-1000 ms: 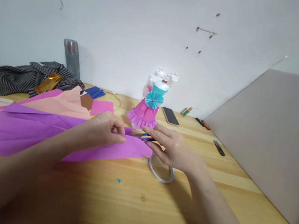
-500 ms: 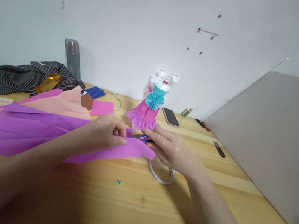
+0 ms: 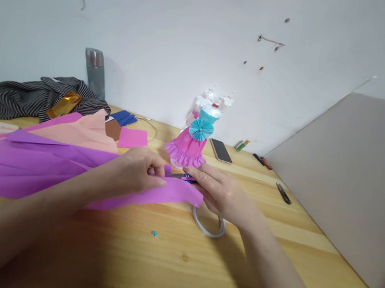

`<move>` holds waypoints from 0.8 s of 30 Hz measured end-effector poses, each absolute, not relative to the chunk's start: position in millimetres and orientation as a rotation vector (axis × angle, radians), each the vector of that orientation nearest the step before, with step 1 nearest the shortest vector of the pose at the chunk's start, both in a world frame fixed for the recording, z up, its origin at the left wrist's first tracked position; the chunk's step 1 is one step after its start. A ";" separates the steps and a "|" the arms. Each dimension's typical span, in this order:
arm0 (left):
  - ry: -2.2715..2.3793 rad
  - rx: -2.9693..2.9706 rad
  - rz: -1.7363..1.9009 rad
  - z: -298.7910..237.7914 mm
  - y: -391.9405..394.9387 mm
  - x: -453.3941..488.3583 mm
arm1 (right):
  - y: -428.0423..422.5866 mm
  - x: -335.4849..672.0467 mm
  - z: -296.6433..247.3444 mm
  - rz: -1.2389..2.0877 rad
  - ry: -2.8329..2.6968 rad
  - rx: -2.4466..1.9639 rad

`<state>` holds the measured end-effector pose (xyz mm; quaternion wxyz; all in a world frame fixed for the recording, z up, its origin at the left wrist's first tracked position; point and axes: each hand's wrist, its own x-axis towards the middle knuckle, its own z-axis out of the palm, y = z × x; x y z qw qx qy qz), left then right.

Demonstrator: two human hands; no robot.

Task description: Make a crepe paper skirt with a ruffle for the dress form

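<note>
My left hand point(image 3: 140, 171) is closed on the edge of a large sheet of purple paper point(image 3: 46, 164) that stretches across the table to the left. In my right hand point(image 3: 220, 189) is a pair of scissors point(image 3: 187, 177) with blue handles, its blades pointing left into the paper. A cut strip of the purple paper curves below the blades toward my right fingers. Just behind the hands stands a small dress form point(image 3: 191, 139) with a pink ruffled skirt and a turquoise pleated fan at the waist. Partly under my right hand lies a roll of white tape point(image 3: 208, 231).
Tiny turquoise scraps point(image 3: 154, 233) lie in front. At the back are a phone point(image 3: 220, 151), a grey bottle point(image 3: 95, 72) and a striped cloth point(image 3: 21, 95). A utility knife point(image 3: 283, 193) rests at right beside the panel point(image 3: 350, 164). Peach paper point(image 3: 78, 130) and a pink square point(image 3: 133, 138) lie at left.
The view has shifted very slightly. Both hands keep nearly the same place, and the loose end of the purple strip sits a little differently by the right fingers.
</note>
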<state>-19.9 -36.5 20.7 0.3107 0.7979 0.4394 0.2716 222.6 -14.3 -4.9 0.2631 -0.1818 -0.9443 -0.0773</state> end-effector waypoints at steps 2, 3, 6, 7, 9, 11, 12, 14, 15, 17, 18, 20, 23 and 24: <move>1.152 2.111 0.725 19.8 -36.3 -20.3 | -14.5 222.0 -4.6 -0.228 -2.547 -0.484; 1.146 2.113 0.734 19.2 -36.1 -20.5 | -14.6 221.7 -4.4 -0.240 -2.546 -0.482; 1.140 2.116 0.757 17.3 -35.3 -20.6 | -14.8 221.3 -4.3 -0.267 -2.544 -0.477; 1.138 2.121 0.763 16.8 -35.1 -20.5 | -14.7 221.2 -4.3 -0.270 -2.544 -0.475; 1.130 2.136 0.772 16.3 -34.7 -20.5 | -14.6 221.1 -4.4 -0.268 -2.545 -0.471; 1.123 2.151 0.781 16.4 -34.6 -20.5 | -14.5 221.1 -4.5 -0.260 -2.552 -0.473; 1.124 2.156 0.781 16.6 -34.7 -20.6 | -14.5 221.1 -4.6 -0.259 -2.555 -0.475; 1.132 2.160 0.770 17.0 -35.2 -20.8 | -14.6 221.0 -4.4 -0.259 -2.558 -0.477; 1.139 2.157 0.763 17.0 -35.6 -20.9 | -14.8 220.9 -4.2 -0.258 -2.560 -0.478; 1.153 2.140 0.749 16.7 -36.2 -21.1 | -15.2 220.6 -3.7 -0.257 -2.560 -0.479; 1.159 2.128 0.745 16.2 -36.3 -21.2 | -15.5 220.4 -3.4 -0.257 -2.561 -0.478; 1.161 2.113 0.748 15.1 -36.0 -21.4 | -16.0 219.9 -2.8 -0.258 -2.562 -0.476; 1.142 2.127 0.753 13.3 -34.6 -21.7 | -16.5 219.5 -2.1 -0.250 -2.567 -0.474; 1.135 2.133 0.754 12.9 -34.2 -21.8 | -16.5 219.4 -2.0 -0.244 -2.571 -0.479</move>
